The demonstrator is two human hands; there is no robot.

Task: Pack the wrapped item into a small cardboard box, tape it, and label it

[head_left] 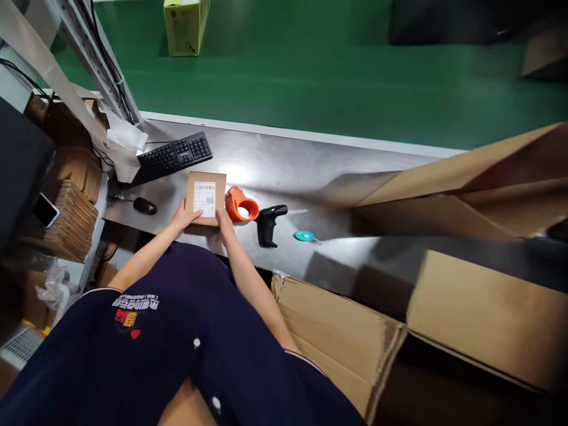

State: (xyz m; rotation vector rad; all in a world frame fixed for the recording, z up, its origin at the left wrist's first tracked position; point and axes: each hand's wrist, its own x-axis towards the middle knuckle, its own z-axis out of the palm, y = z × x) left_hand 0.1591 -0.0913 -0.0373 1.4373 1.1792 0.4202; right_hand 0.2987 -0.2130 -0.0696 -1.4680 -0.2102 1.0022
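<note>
A small brown cardboard box [194, 183] lies on the metal table in front of me, a white shipping label [205, 199] with a barcode on its top face. At its near left corner is my left hand [186, 218], the thumb resting on the label's lower edge. My right hand [224, 223] grips the box's near right side; some of its fingers are hidden. Just right of the box stands an orange tape dispenser [241, 205]. Beyond it lies a black handheld barcode scanner [268, 225], then a small teal cutter [305, 236].
A black keyboard [177, 155] and mouse [145, 206] are on the left. Flattened cartons [73, 219] and a phone [45, 210] fill the side shelf. Large open cartons [479, 278] stand at the right. Behind the table runs a green conveyor surface [310, 77] bearing a yellow box [183, 29].
</note>
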